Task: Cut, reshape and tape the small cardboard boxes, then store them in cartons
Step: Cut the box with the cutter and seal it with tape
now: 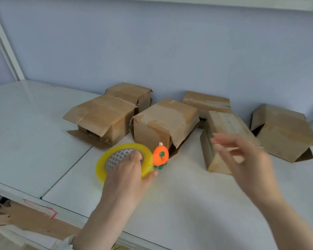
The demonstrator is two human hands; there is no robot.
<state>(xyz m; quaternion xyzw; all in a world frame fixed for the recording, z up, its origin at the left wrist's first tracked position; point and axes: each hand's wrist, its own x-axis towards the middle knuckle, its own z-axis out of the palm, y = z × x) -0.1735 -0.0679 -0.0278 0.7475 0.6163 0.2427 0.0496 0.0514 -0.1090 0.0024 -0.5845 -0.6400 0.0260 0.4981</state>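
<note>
Held tape roll (126,146) beside table seam (67,172)

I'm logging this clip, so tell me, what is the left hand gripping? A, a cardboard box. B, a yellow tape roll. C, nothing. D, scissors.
B: the left hand curls its fingers through the core of the yellow tape roll.
</note>
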